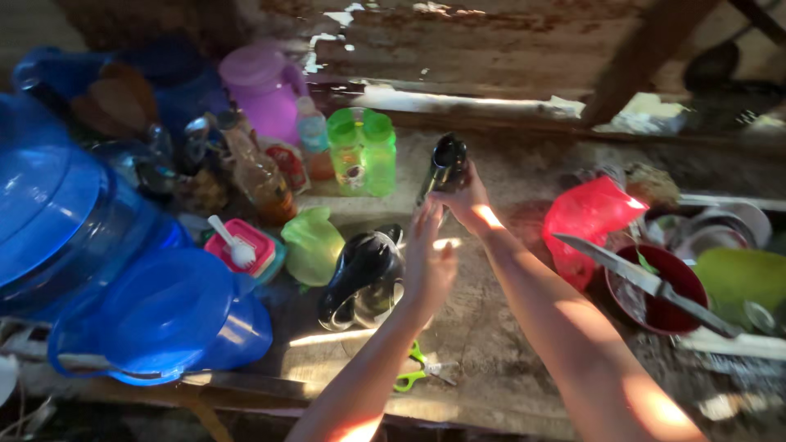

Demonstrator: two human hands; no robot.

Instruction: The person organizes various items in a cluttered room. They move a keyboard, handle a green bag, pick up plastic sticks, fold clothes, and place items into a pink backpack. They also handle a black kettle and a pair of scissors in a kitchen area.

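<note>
Bottle (444, 166), dark and upright at the frame's centre, sits wrapped in your right hand (468, 205). Keep that grip firm; your left hand (427, 262), fingers spread and holding nothing, hovers just below. Mind the black kettle (363, 274) beside it.

Dark glossy bottle (444, 168): upright, slightly tilted, open mouth up, raised above counter (491, 327) mid-scene, gripped at lower body by right hand (468, 205); left hand (427, 266) just below.
</note>
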